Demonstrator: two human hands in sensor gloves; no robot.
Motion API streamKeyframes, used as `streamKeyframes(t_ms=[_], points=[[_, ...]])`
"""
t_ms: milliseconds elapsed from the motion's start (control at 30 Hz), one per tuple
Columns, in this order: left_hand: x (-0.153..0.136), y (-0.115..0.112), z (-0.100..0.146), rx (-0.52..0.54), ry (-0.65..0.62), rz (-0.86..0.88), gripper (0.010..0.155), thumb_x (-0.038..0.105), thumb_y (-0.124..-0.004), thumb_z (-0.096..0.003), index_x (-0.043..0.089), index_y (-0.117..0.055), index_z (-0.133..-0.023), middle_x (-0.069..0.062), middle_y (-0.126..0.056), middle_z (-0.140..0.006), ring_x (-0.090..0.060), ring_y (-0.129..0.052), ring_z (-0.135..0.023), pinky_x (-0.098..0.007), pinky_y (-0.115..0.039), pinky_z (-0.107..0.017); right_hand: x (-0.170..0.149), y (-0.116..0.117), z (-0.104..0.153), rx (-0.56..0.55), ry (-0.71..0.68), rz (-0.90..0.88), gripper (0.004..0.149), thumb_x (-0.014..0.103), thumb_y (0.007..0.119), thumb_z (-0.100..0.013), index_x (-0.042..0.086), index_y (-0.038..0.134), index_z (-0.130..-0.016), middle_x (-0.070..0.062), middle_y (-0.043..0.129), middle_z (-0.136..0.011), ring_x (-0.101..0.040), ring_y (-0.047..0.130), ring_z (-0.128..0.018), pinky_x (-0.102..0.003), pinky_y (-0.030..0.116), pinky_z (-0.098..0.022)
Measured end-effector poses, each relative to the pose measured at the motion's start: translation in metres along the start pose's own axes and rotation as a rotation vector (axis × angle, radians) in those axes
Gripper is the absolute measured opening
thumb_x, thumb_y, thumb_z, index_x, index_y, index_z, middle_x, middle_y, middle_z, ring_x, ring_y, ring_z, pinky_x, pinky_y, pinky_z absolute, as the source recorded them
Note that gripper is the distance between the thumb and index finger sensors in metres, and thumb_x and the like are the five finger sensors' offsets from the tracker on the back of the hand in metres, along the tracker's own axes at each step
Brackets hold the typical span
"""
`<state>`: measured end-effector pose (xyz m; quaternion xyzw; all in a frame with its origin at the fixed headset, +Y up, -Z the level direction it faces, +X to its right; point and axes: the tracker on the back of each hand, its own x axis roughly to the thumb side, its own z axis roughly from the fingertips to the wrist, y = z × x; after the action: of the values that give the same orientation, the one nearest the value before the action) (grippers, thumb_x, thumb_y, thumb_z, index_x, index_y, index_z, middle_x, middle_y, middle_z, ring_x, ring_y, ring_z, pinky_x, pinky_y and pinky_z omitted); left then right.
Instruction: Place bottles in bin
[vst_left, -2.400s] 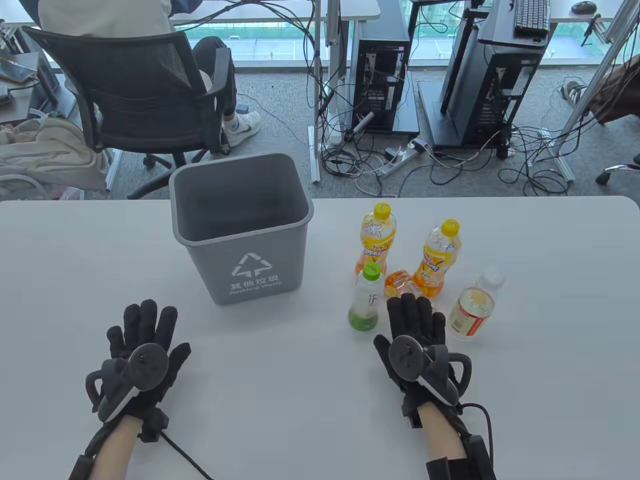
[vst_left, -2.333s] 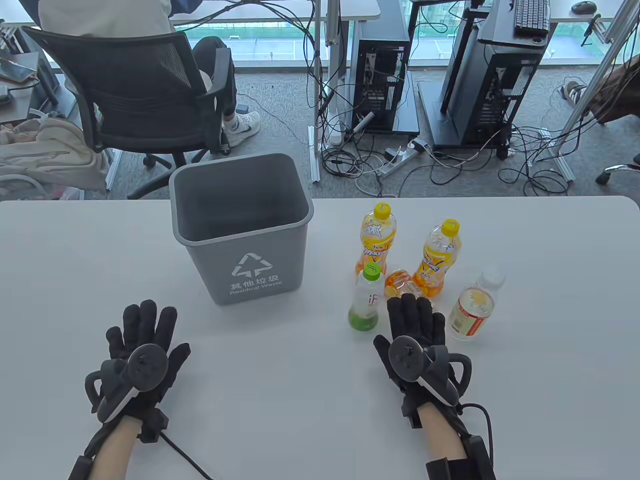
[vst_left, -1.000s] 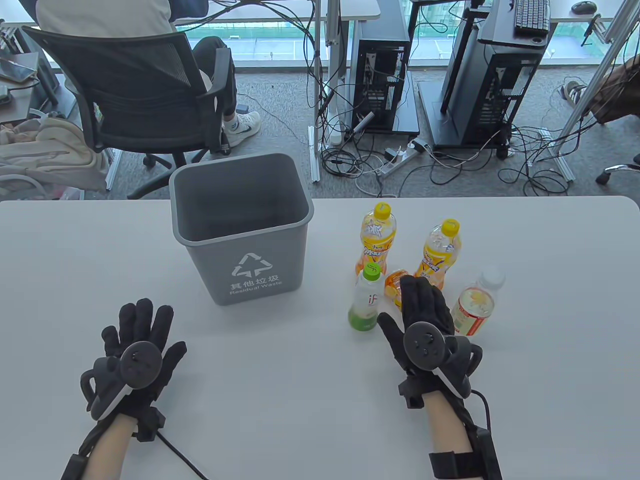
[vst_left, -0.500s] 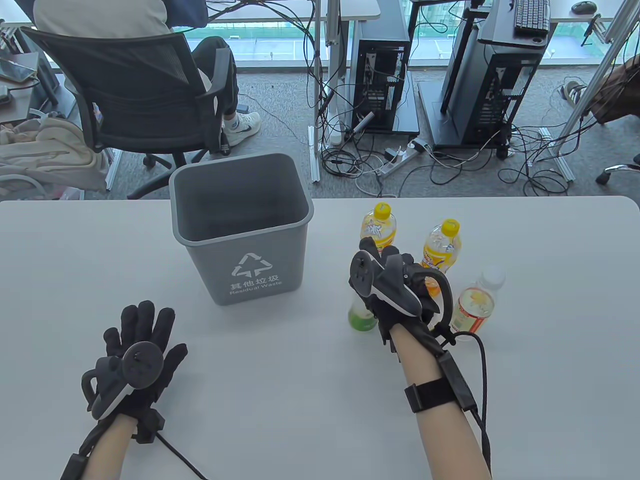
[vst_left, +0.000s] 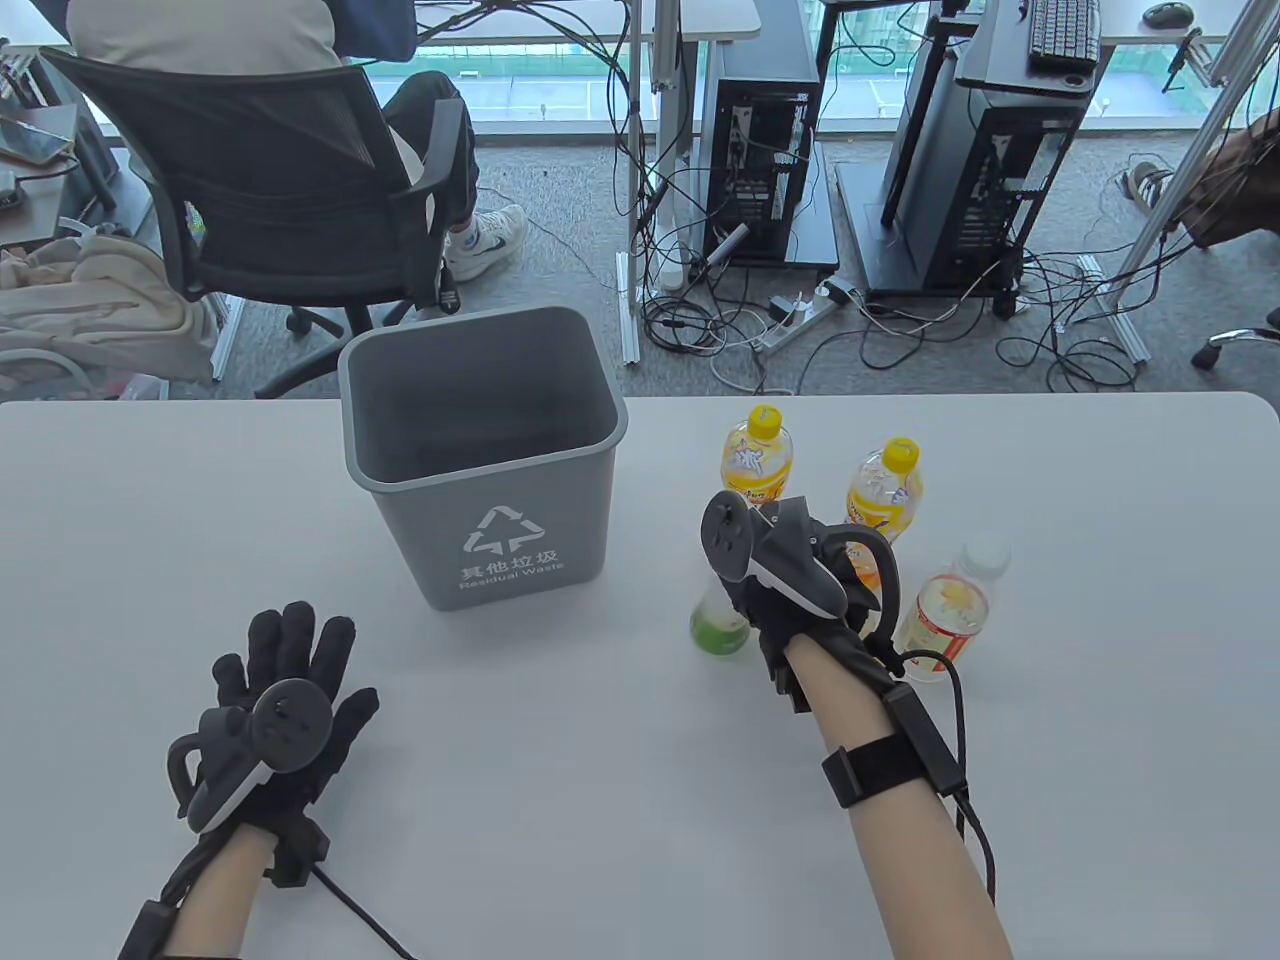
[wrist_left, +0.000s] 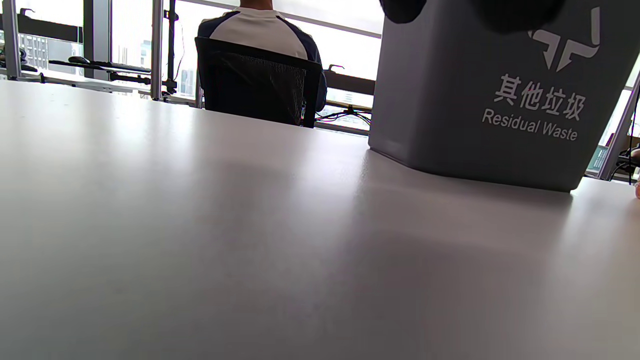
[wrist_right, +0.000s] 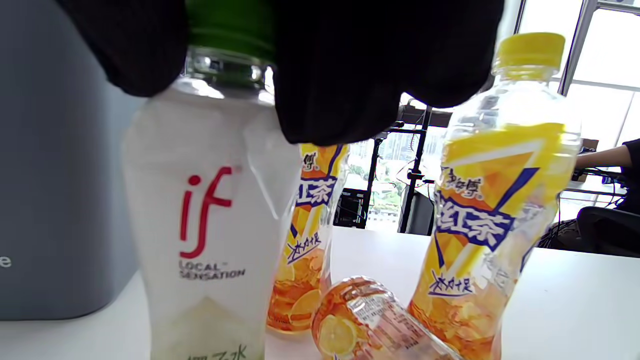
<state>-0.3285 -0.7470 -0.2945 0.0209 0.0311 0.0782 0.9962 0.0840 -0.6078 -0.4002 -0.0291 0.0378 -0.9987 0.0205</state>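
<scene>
Right of centre in the table view, the right hand (vst_left: 790, 585) grips the white bottle (vst_left: 718, 628) from above, gloved fingers (wrist_right: 340, 75) closed round its neck and green cap (wrist_right: 230, 22). That bottle stands nearly upright, long axis vertical, cap pointing up, leaning slightly; whether its base is on the table (vst_left: 600, 760) cannot be told. Behind it stand two upright tea bottles with yellow caps, one further back (vst_left: 756, 455) and one to its right (vst_left: 886, 490). A small orange bottle (wrist_right: 370, 325) lies on its side between them, and a clear bottle (vst_left: 945, 615) sits at far right. The grey bin (vst_left: 480, 450) stands centre-left. At lower left, the left hand (vst_left: 280, 700) rests flat on the table, fingers spread, holding nothing.
</scene>
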Motion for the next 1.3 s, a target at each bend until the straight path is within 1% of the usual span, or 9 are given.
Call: streamKeyframes(t_ms=[133, 333, 433, 500, 733, 800, 900, 1100, 1300], points=[[-0.001, 0.000, 0.000, -0.004, 0.003, 0.010, 0.076, 0.066, -0.060, -0.0502, 0.039, -0.035, -0.116, 0.003, -0.020, -0.130, -0.029, -0.014, -0.123, -0.063, -0.022, -0.086, 0.004, -0.028, 0.002, -0.098, -0.007, -0.057, 0.054, 0.050, 0.074, -0.049, 0.033, 0.068, -0.099, -0.012, 0.086, -0.083, -0.025, 0.092, -0.053, -0.039, 0.081, -0.044], [-0.001, 0.000, 0.001, -0.002, -0.003, 0.007, 0.076, 0.066, -0.060, -0.0502, 0.039, -0.035, -0.116, 0.003, -0.020, -0.130, -0.029, -0.015, -0.123, -0.063, -0.023, -0.086, 0.008, -0.080, 0.006, -0.338, 0.064, -0.023, 0.054, 0.050, 0.075, -0.049, 0.033, 0.066, -0.100, -0.011, 0.085, -0.086, -0.024, 0.093, -0.056, -0.038, 0.082, -0.045], [0.001, 0.000, 0.003, 0.003, -0.012, -0.004, 0.076, 0.066, -0.060, -0.0499, 0.039, -0.036, -0.116, 0.003, -0.021, -0.130, -0.030, -0.016, -0.122, -0.063, -0.024, -0.085, 0.010, -0.102, 0.009, -0.431, 0.110, -0.068, 0.054, 0.049, 0.076, -0.049, 0.032, 0.065, -0.100, -0.011, 0.084, -0.087, -0.025, 0.093, -0.057, -0.038, 0.082, -0.046], [0.002, 0.000, 0.003, 0.007, -0.018, -0.006, 0.075, 0.066, -0.060, -0.0500, 0.039, -0.036, -0.116, 0.003, -0.021, -0.130, -0.030, -0.016, -0.122, -0.063, -0.025, -0.086, 0.013, -0.116, 0.012, -0.487, 0.089, -0.126, 0.054, 0.049, 0.075, -0.049, 0.033, 0.064, -0.100, -0.010, 0.084, -0.088, -0.024, 0.093, -0.057, -0.037, 0.082, -0.046], [0.000, 0.001, 0.003, 0.008, -0.011, 0.015, 0.075, 0.066, -0.060, -0.0501, 0.039, -0.036, -0.116, 0.002, -0.021, -0.130, -0.030, -0.016, -0.122, -0.063, -0.025, -0.085, 0.037, -0.143, 0.010, -0.696, 0.080, -0.190, 0.055, 0.050, 0.073, -0.051, 0.033, 0.061, -0.101, -0.009, 0.082, -0.091, -0.023, 0.092, -0.060, -0.036, 0.082, -0.048], [-0.001, 0.001, 0.003, 0.011, -0.008, 0.022, 0.075, 0.066, -0.061, -0.0499, 0.039, -0.037, -0.116, 0.002, -0.021, -0.130, -0.030, -0.016, -0.122, -0.063, -0.025, -0.085, 0.047, -0.147, 0.002, -0.699, 0.024, -0.232, 0.055, 0.050, 0.072, -0.051, 0.034, 0.060, -0.102, -0.008, 0.082, -0.091, -0.022, 0.092, -0.060, -0.036, 0.082, -0.049], [-0.002, 0.002, 0.003, 0.012, -0.002, 0.030, 0.075, 0.066, -0.061, -0.0499, 0.039, -0.037, -0.116, 0.002, -0.021, -0.130, -0.030, -0.016, -0.122, -0.063, -0.025, -0.085, 0.066, -0.143, -0.011, -0.631, -0.043, -0.298, 0.055, 0.051, 0.073, -0.051, 0.035, 0.061, -0.102, -0.008, 0.082, -0.091, -0.022, 0.092, -0.060, -0.036, 0.082, -0.049], [-0.004, 0.002, 0.002, 0.005, 0.012, 0.042, 0.075, 0.066, -0.061, -0.0499, 0.038, -0.037, -0.116, 0.002, -0.021, -0.130, -0.030, -0.016, -0.122, -0.063, -0.024, -0.085, 0.103, -0.104, -0.033, -0.423, -0.113, -0.299, 0.055, 0.051, 0.075, -0.050, 0.033, 0.063, -0.101, -0.009, 0.084, -0.089, -0.023, 0.093, -0.059, -0.037, 0.083, -0.047], [-0.005, 0.003, 0.003, 0.012, 0.015, 0.038, 0.075, 0.066, -0.061, -0.0498, 0.039, -0.037, -0.116, 0.003, -0.021, -0.130, -0.030, -0.016, -0.122, -0.063, -0.024, -0.086, 0.132, -0.067, -0.039, -0.343, -0.152, -0.211, 0.062, 0.053, 0.080, -0.047, 0.031, 0.064, -0.103, -0.006, 0.084, -0.093, -0.024, 0.093, -0.062, -0.038, 0.082, -0.050]])
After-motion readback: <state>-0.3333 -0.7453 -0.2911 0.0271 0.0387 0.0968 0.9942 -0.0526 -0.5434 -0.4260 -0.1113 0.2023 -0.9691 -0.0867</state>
